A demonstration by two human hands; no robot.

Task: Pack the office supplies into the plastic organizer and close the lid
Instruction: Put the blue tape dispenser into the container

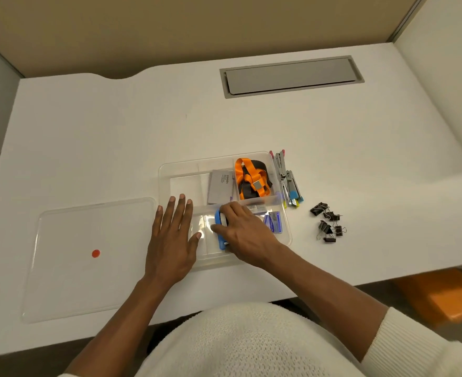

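The right hand (245, 232) pinches a blue stapler (220, 229) inside the clear organizer (164, 170). The left hand (171, 240) lies flat at the organizer's near left edge, fingers (181, 210) spread.

The grey booklet (220, 186) in the clear plastic organizer (164, 170) bears a word like "comlin"; its smaller print is illegible.

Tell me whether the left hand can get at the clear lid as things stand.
Probably yes. The left hand lies flat and open at the organizer's left edge, holding nothing, and the clear lid sits right beside it on the desk with nothing lying between them.
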